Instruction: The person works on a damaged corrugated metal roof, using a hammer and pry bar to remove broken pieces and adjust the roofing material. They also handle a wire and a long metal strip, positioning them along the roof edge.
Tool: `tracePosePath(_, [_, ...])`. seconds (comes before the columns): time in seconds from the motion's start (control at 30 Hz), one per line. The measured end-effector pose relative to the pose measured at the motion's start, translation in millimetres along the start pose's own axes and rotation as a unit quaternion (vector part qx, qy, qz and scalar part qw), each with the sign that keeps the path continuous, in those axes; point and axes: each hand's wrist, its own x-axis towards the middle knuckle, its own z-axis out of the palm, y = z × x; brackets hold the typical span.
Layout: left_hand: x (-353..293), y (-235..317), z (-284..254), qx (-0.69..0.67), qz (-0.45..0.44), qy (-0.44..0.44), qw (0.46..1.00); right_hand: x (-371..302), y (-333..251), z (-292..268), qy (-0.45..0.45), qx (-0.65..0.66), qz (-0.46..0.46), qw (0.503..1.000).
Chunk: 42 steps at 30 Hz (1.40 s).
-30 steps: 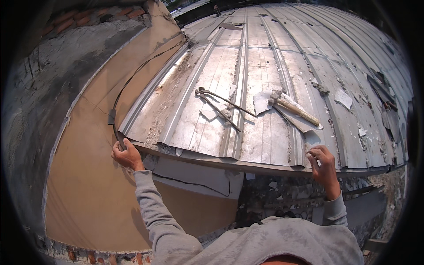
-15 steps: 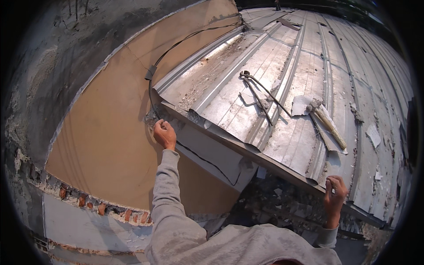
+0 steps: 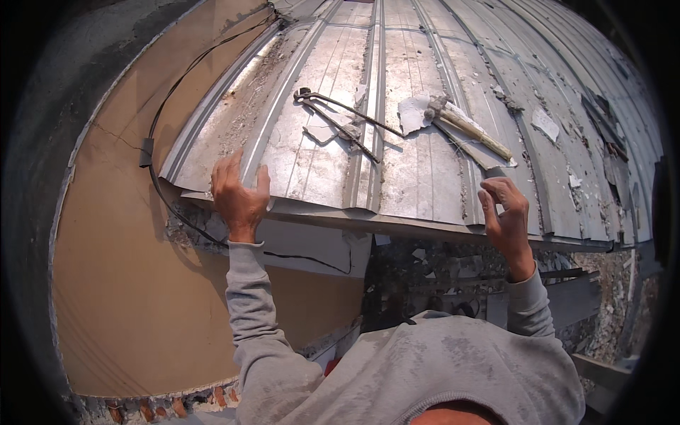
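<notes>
My left hand (image 3: 239, 197) is open over the near left edge of the ribbed metal roof (image 3: 301, 173), its thumb and fingers apart. A thin black cable (image 3: 170, 205) runs down the tan wall and passes behind my left wrist. My right hand (image 3: 508, 212) is at the roof's near edge farther right, its fingers curled toward the thumb; whether anything is in them is hidden. Between and beyond my hands lie long-handled pincers (image 3: 333, 113), their jaws pointing away to the left. To their right is a hammer with a pale wooden handle (image 3: 473, 130).
The tan wall (image 3: 134, 283) runs along the left, with broken brick at its lower edge. Torn white sheet pieces (image 3: 545, 125) and grit lie on the roof. Below its near edge is a drop with rubble (image 3: 439, 265). Dark strips (image 3: 604, 122) lie at the far right.
My left hand has left the cable, opened and moved onto the roof edge. My right hand stays curled near the edge. The view has shifted, so roof and tools appear farther up and left.
</notes>
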Motion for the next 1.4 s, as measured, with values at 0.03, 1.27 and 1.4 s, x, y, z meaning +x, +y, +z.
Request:
tracePosePath(0.03, [7.5,16.5,6.9,0.019,0.030,-0.035,0.999,12.7,-4.8,15.2,-0.033,0.005,-0.005,0.999])
tracePosePath(1.27, [-93.8,204.2,-20.4,-0.919,-0.256,-0.095,0.284,110.4,126.1,26.6,-0.189,-0.323,0.042,0.926])
tracePosePath(1.4, [-125.2,225.5,-22.0,-0.928,-0.263,-0.136,0.225,117.8,135.0,28.0,-0.217,-0.341,0.031,0.914])
